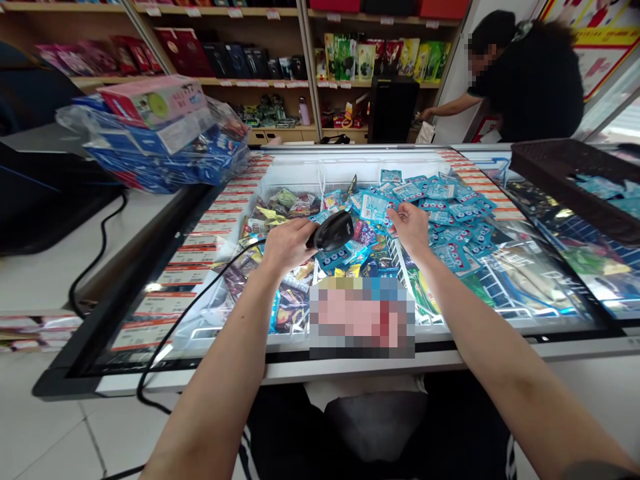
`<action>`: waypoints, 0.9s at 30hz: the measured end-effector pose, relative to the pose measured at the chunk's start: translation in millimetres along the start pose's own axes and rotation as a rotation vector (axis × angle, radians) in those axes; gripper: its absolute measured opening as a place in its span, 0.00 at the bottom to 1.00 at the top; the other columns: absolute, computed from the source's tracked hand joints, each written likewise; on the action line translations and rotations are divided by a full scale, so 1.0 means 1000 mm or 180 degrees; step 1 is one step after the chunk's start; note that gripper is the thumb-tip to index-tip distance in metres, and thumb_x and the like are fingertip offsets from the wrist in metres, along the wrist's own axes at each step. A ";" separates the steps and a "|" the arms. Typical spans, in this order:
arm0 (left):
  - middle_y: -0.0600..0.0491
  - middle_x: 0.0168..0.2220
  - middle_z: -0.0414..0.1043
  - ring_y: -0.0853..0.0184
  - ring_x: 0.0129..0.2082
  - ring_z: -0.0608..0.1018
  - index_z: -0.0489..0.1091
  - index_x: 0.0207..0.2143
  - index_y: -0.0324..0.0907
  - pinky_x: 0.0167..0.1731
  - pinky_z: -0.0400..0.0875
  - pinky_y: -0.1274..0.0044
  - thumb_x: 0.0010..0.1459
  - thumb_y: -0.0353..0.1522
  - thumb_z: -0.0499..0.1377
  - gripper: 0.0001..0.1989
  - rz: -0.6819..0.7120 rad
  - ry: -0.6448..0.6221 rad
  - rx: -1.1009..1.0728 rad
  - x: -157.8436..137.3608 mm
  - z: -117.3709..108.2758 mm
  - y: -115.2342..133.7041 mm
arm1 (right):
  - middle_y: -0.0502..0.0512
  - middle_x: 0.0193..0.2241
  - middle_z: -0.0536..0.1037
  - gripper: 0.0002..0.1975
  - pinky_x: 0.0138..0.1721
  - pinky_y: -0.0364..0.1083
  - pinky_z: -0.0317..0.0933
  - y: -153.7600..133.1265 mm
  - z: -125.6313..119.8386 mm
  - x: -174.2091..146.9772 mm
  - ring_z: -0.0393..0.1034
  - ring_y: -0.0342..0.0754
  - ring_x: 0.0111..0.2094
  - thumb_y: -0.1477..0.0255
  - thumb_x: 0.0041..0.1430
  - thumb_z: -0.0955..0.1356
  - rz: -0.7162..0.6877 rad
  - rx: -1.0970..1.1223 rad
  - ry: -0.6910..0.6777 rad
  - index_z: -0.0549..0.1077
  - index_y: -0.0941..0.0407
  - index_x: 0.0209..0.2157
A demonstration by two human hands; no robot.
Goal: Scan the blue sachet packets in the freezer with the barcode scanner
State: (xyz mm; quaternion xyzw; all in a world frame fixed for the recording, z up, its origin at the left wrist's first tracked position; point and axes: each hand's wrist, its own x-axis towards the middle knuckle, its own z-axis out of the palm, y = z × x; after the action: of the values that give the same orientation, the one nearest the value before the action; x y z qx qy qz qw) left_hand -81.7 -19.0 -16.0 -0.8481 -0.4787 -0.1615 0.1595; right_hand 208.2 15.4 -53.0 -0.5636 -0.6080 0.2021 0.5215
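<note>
My left hand [287, 247] is wrapped round the handle of a black barcode scanner [334, 231], whose head points to the right. A black cable [200, 293] trails from it across the freezer's left side. Between the thumb and fingers of my right hand [411, 227] is the edge of a light-blue ice cream packet [375, 208], tilted up in front of the scanner. Many more blue packets [453, 213] lie in a heap behind and right of my right hand. Below both hands, the chest freezer [280, 343] holds assorted wrapped ice creams in white wire baskets [400, 263].
Blue packages in a clear bag [165, 143], topped by a pink box [155, 100], stand at the left. A dark brown basket [575, 180] rests on the freezer's right side. Behind are stocked shelves [230, 81]; another person [535, 80] bends over at the back right.
</note>
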 end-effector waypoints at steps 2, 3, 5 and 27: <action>0.49 0.35 0.75 0.61 0.39 0.76 0.72 0.40 0.43 0.29 0.64 0.74 0.55 0.34 0.54 0.13 0.0004 0.0006 -0.0028 0.000 0.000 0.001 | 0.48 0.20 0.71 0.18 0.23 0.47 0.63 -0.001 0.000 -0.001 0.72 0.49 0.20 0.53 0.57 0.64 -0.0009 -0.0012 -0.0021 0.63 0.52 0.26; 0.49 0.36 0.75 0.61 0.39 0.76 0.72 0.41 0.43 0.29 0.64 0.74 0.55 0.34 0.54 0.13 0.0007 0.0017 -0.0040 0.000 0.000 0.001 | 0.48 0.19 0.71 0.18 0.23 0.47 0.63 -0.001 0.000 -0.001 0.72 0.49 0.20 0.52 0.57 0.64 -0.0010 -0.0019 -0.0025 0.63 0.52 0.26; 0.49 0.36 0.75 0.61 0.39 0.76 0.72 0.41 0.43 0.29 0.64 0.75 0.55 0.34 0.54 0.13 0.0004 0.0038 -0.0064 -0.001 0.000 0.002 | 0.47 0.19 0.71 0.18 0.23 0.47 0.62 -0.002 0.001 -0.002 0.72 0.49 0.20 0.52 0.57 0.64 -0.0009 -0.0027 -0.0035 0.63 0.52 0.26; 0.48 0.36 0.75 0.61 0.38 0.76 0.72 0.41 0.43 0.28 0.64 0.74 0.55 0.34 0.53 0.14 0.0045 -0.0059 -0.0044 0.000 0.000 0.005 | 0.48 0.20 0.71 0.20 0.26 0.49 0.66 -0.003 0.000 -0.003 0.72 0.49 0.22 0.48 0.57 0.63 0.0012 -0.0157 -0.0095 0.66 0.52 0.28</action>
State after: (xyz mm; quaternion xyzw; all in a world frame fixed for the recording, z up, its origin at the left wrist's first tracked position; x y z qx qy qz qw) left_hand -77.3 -21.3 -16.3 -0.8540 -0.4730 -0.1558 0.1503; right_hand 206.2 12.1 -52.1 -0.5743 -0.6194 0.1965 0.4979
